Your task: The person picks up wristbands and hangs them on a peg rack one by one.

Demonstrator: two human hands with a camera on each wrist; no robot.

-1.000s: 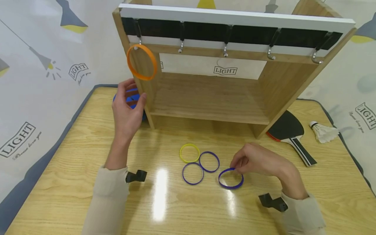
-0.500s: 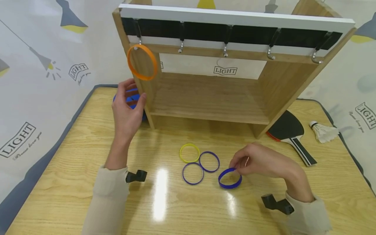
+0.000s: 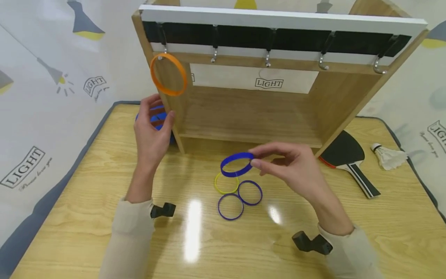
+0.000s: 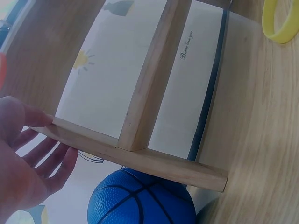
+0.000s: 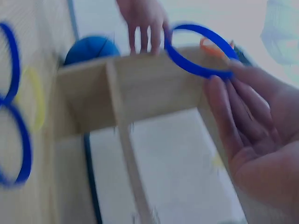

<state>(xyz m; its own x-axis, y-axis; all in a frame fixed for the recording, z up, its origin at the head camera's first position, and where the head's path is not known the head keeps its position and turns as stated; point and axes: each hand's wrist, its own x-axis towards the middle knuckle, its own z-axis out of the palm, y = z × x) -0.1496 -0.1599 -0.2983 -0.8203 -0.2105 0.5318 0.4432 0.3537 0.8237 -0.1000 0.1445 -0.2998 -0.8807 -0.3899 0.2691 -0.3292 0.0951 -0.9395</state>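
Observation:
My right hand (image 3: 296,166) pinches a blue ring (image 3: 237,156) between thumb and fingers, held tilted above the table in front of the wooden rack (image 3: 249,116). My left hand (image 3: 152,131) grips the rack's left side panel, thumb at the front edge and fingers around the outside, as the left wrist view shows. Below the held ring, a yellow ring (image 3: 226,193) and two blue rings, one to the right (image 3: 250,181) and one nearer (image 3: 230,219), lie close together on the table. An orange ring (image 3: 170,92) hangs from the leftmost hook.
Several metal hooks (image 3: 268,60) line the black strip along the rack's top. A blue ball (image 4: 140,198) sits outside the left panel, partly behind my left hand. At the right lie a table tennis bat (image 3: 343,151) and a shuttlecock (image 3: 388,157).
My right hand has lifted the blue ring off the table and carried it up and leftward, toward the rack. My left hand keeps its hold on the panel.

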